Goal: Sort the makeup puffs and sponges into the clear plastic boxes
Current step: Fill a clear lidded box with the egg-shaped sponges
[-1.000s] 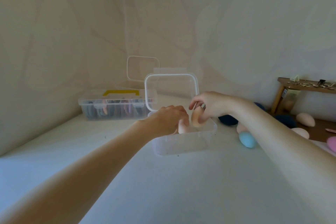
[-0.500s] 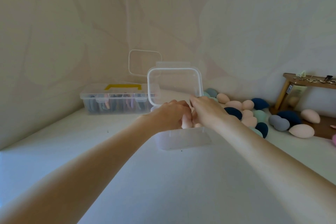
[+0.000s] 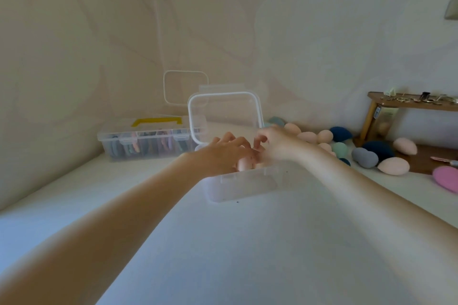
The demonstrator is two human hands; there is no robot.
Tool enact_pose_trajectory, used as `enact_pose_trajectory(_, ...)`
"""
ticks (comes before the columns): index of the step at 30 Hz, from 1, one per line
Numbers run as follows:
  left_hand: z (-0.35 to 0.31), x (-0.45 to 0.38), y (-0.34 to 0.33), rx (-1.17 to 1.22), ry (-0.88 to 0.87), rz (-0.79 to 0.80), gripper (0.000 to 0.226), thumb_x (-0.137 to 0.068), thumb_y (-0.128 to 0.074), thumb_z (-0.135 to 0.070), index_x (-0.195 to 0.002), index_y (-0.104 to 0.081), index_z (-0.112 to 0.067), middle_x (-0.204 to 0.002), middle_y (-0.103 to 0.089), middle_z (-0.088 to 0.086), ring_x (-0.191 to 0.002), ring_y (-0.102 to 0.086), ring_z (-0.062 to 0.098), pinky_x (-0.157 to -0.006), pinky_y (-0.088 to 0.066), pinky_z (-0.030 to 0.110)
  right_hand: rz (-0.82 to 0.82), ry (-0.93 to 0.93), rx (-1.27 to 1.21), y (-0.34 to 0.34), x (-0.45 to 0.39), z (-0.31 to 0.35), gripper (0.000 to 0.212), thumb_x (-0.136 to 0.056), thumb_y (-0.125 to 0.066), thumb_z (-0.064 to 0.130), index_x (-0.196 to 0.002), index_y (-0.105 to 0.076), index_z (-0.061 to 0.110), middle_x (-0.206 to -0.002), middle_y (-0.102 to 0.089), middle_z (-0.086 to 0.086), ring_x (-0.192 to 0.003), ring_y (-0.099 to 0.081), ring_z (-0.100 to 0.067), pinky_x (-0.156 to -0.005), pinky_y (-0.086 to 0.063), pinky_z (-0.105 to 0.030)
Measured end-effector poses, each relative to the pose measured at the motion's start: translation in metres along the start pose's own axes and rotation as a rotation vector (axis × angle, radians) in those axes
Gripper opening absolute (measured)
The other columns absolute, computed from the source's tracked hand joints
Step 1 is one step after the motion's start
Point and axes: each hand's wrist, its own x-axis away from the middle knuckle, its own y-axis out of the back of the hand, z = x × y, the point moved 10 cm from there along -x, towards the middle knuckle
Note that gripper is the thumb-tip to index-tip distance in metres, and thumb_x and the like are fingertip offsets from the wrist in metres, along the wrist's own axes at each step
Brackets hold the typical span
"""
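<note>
— So what is the biggest thing you see?
— It is the wide white table (image 3: 247, 242). On it, in the middle, sits a small see-through plastic box (image 3: 241, 184) with its clear square lid (image 3: 224, 116) standing up at the back.
— And behind that?
— A long clear plastic case with a yellow handle (image 3: 146, 141) is at the back left, near the wall. It is closed, and it has little colourful things in rows inside. Another clear lid (image 3: 186, 86) stands up behind it.
— What about the right side?
— A brown wooden shelf (image 3: 411, 104) is there. Beside it a heap of egg-shaped makeup sponges (image 3: 347, 146) lies on the table, in peach, dark blue, grey and mint. A pink sponge (image 3: 447, 178) lies near the right edge.
— Where are the hands?
— Both reach into the open box and touch each other. The left hand (image 3: 223, 156) curls around a pale pink sponge (image 3: 244, 163) inside the box. The right hand (image 3: 275, 145) has bent fingers at the top of that sponge, but I cannot tell if it pinches it.
</note>
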Motion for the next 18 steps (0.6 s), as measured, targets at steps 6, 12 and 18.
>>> enact_pose_trajectory(6,-0.002,-0.001,0.005,0.101,0.011,-0.044,0.055,-0.095,-0.048,-0.017,-0.141,-0.03,-0.042,-0.147,-0.033,-0.006,-0.13,-0.03,0.022,-0.102,-0.031,0.034,-0.149,-0.165,-0.224,0.034,-0.013,-0.055,0.02,-0.089,-0.05,0.012,-0.1,-0.066,0.015,-0.113,-0.064,-0.004,-0.11,-0.057,-0.024,-0.095,-0.045,-0.035)
enact_pose_trajectory(12,0.001,-0.004,0.003,0.148,0.005,-0.075,0.052,-0.094,-0.051,-0.021,-0.139,-0.034,-0.042,-0.145,-0.035,-0.007,-0.131,-0.029,0.022,-0.105,-0.029,0.037,0.029,-0.223,0.114,-0.001,-0.034,-0.075,0.034,-0.072,-0.04,0.053,-0.103,-0.051,0.045,-0.12,-0.048,0.001,-0.1,-0.051,-0.027,-0.082,-0.042,-0.037)
enact_pose_trajectory(18,0.003,-0.007,0.001,0.167,-0.012,-0.111,0.053,-0.093,-0.053,-0.02,-0.138,-0.035,-0.041,-0.145,-0.037,-0.007,-0.13,-0.03,0.021,-0.106,-0.031,0.038,-0.002,-0.103,0.22,-0.012,-0.049,-0.058,0.032,-0.1,-0.036,0.023,-0.129,-0.043,0.013,-0.135,-0.039,-0.012,-0.117,-0.043,-0.03,-0.095,-0.036,-0.035)
